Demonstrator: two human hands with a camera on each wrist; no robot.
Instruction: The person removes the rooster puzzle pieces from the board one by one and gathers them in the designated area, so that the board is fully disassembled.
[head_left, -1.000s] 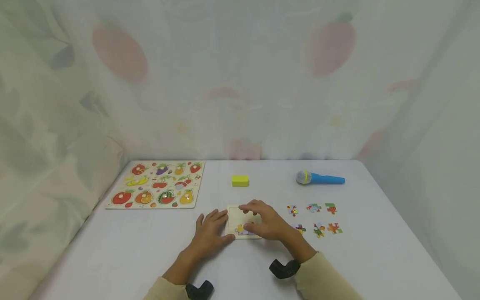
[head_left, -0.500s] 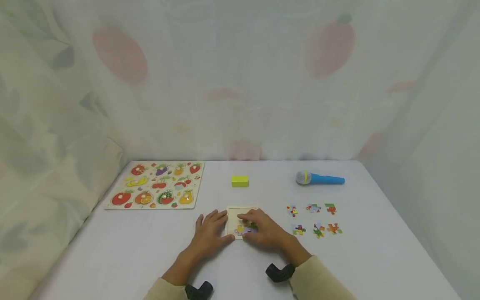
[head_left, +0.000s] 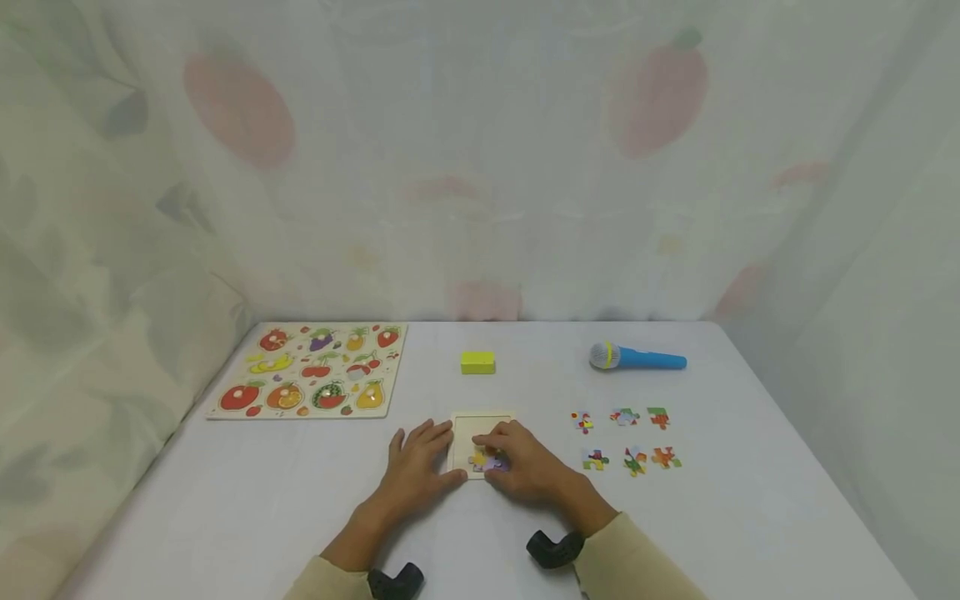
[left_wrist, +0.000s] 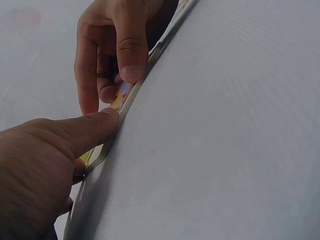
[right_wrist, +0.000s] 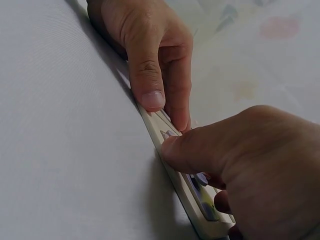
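Note:
In the head view a small cream puzzle tray (head_left: 459,433) lies in front of me, with yellow and purple jigsaw pieces (head_left: 477,460) at its near side. My left hand (head_left: 415,465) rests at the tray's left edge, fingers stretched and thumb on the near corner. My right hand (head_left: 525,465) is over the tray's right part, index finger and thumb bent around a jigsaw piece and partly hiding it. The right wrist view shows the right thumb (right_wrist: 187,150) against a slightly raised piece. Several loose jigsaw pieces (head_left: 595,459) lie to the right in two rows.
A wooden fruit puzzle board (head_left: 396,373) lies at the back left. Behind the tray sits a yellow block (head_left: 477,362). A blue toy microphone (head_left: 648,359) lies at the back right. Printed curtains (head_left: 360,167) surround the white table (head_left: 300,492).
The right hand has come down onto the tray and shifted slightly left, its index finger and thumb closing in on the pieces. The left hand has stayed at the tray's edge.

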